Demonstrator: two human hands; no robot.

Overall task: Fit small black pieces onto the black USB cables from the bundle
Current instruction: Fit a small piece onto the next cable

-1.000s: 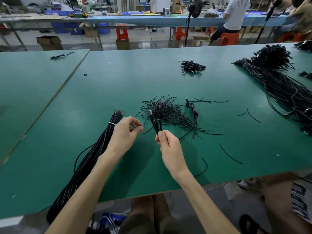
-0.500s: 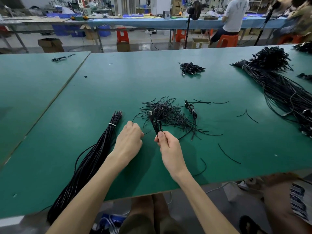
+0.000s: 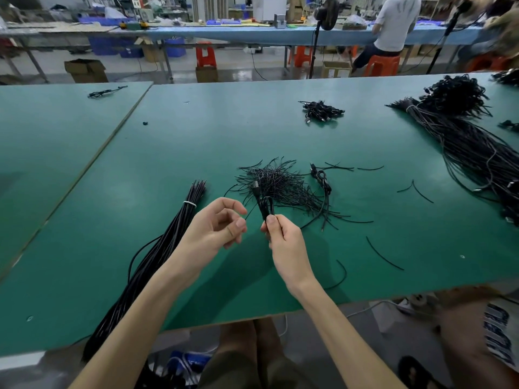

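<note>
My right hand (image 3: 283,242) pinches a folded black USB cable (image 3: 262,203) upright, its plug end pointing up and away over the green table (image 3: 168,153). My left hand (image 3: 216,228) hovers just left of it, palm turned up, fingers curled loosely with nothing visible in them. Behind both hands lies a heap of small thin black pieces (image 3: 280,183). A long tied bundle of black cables (image 3: 157,256) runs from the near table edge up to a white tie at the left of my left hand.
A finished looped cable (image 3: 323,181) lies right of the heap. A small cable pile (image 3: 321,111) sits farther back, and a large cable mass (image 3: 466,136) fills the right side. Loose black strands (image 3: 384,254) dot the near right. A person sits at a far bench.
My left hand has lifted off the table and turned palm up, fingers curling apart. My right hand keeps the folded cable in the same place.
</note>
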